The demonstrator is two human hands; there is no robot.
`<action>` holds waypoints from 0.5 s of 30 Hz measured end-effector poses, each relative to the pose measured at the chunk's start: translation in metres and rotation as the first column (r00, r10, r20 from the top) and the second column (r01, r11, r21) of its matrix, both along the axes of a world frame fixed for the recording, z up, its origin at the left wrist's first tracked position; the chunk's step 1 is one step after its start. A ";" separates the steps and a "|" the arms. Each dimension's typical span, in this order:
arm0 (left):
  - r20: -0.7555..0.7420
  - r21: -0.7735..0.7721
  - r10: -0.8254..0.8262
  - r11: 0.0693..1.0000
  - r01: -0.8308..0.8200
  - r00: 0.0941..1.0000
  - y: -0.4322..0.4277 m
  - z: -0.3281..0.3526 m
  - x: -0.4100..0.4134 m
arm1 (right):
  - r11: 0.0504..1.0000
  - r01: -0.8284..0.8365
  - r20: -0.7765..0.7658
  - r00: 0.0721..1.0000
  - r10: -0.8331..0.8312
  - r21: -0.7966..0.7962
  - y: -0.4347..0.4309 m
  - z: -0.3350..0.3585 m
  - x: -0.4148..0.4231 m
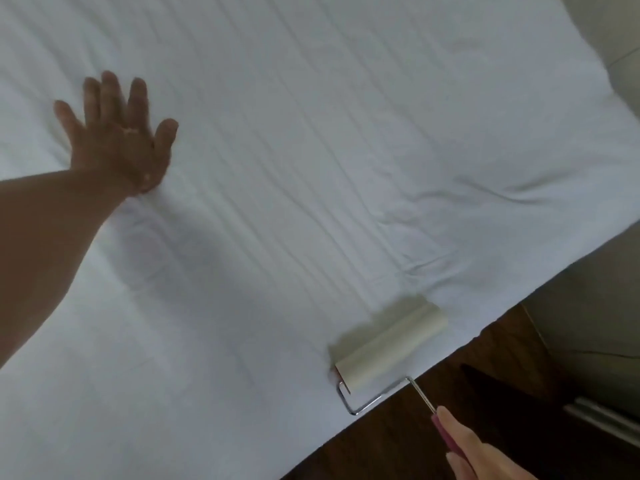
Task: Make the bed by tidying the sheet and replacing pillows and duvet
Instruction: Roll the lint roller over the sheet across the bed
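Observation:
A white sheet (311, 150) covers the bed and fills most of the view, with long creases running across it. My left hand (117, 133) lies flat on the sheet at the left, fingers spread and straight. My right hand (481, 452) at the bottom right grips the pink handle of a lint roller (389, 344). The roller's pale drum rests on the sheet close to the bed's near edge, and its bent wire arm reaches back over the edge. No pillows or duvet are in view.
Dark wooden floor (485, 393) runs along the bed's near edge at the bottom right. A pale upholstered surface (595, 323) stands at the right, with a light strip (602, 420) below it.

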State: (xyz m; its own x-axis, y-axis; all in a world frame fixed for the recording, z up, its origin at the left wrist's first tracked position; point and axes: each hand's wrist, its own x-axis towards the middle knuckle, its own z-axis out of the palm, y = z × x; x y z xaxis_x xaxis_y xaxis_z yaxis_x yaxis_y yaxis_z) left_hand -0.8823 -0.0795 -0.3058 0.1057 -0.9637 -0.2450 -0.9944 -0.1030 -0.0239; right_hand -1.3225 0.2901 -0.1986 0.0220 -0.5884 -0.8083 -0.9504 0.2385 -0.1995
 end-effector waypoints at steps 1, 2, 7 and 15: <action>-0.022 -0.009 0.006 1.000 -0.006 1.000 0.007 0.001 -0.006 | 0.999 0.028 -0.034 0.999 -0.027 0.030 0.001 -0.006 -0.003; -0.044 -0.016 0.007 1.000 -0.007 0.999 0.013 0.002 -0.014 | 0.987 0.010 -0.048 0.999 -0.017 -0.162 0.009 -0.020 -0.006; -0.078 -0.022 -0.050 0.999 0.048 0.996 0.034 0.000 -0.036 | 0.980 -0.005 0.035 0.999 0.012 -0.197 -0.041 -0.022 0.036; -0.117 -0.057 -0.102 0.994 0.096 0.988 0.022 -0.010 -0.023 | 0.873 0.085 0.076 0.996 -0.056 -0.480 -0.256 -0.006 0.164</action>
State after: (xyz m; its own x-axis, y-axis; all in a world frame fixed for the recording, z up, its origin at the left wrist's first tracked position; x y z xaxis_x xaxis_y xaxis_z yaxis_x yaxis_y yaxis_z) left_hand -0.9055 -0.0574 -0.3157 -0.0179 -0.9795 -0.2008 -0.9952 -0.0020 0.0982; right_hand -1.1582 0.0345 -0.2041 0.0034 -0.9063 -0.4226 -0.9180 0.1648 -0.3608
